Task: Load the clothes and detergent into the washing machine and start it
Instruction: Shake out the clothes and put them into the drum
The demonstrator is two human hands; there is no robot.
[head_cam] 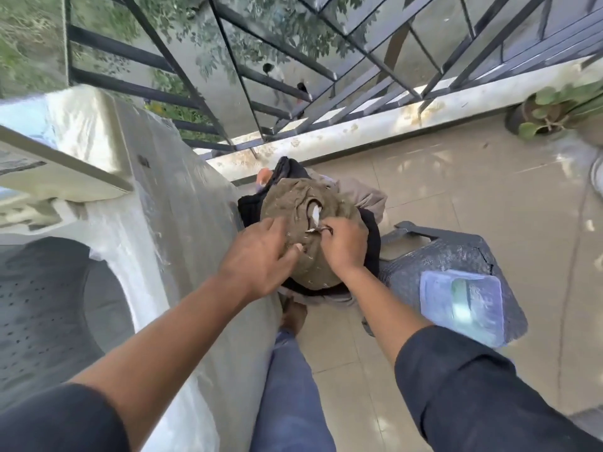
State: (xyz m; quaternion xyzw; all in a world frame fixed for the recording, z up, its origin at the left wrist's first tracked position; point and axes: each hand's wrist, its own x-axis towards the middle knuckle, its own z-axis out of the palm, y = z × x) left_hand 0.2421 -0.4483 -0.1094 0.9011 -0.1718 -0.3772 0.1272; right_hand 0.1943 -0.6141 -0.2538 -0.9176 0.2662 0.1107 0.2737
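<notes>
Pile: your clothes point(310, 223) sit heaped on the floor just right of the washer point(182, 243), an olive shirt point(293, 203) on top.
Left hand: your left hand point(257, 256) lies on the shirt's near-left side, fingers spread and only lightly bent, pressing the cloth.
Right hand: your right hand point(342, 244) is curled, pinching a fold of the shirt near its collar.
Drum: the open drum point(49, 308) lies to your left and higher than the pile, so I judge the lift goes up and leftward over the washer's side.
Nearer hand: your left.
Detergent: the tub point(463, 305) rests on the stool point(440, 252) at your right, untouched.
</notes>
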